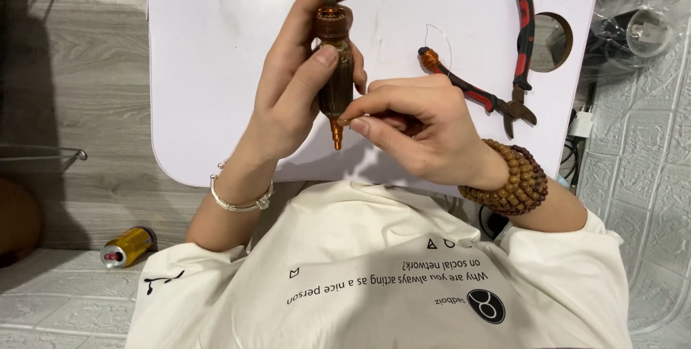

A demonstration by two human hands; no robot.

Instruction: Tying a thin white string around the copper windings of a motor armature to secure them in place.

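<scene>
Two hands work a motor armature: left hand grips it upright, steadying it, while right hand pinches its lower end (pliers lie near the bench's right edge).

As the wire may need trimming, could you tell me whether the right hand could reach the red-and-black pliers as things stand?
Probably yes: the red-and-black pliers lie uncovered on the white table just beyond the right hand, though its fingertips now pinch at the brown motor rotor.
</scene>
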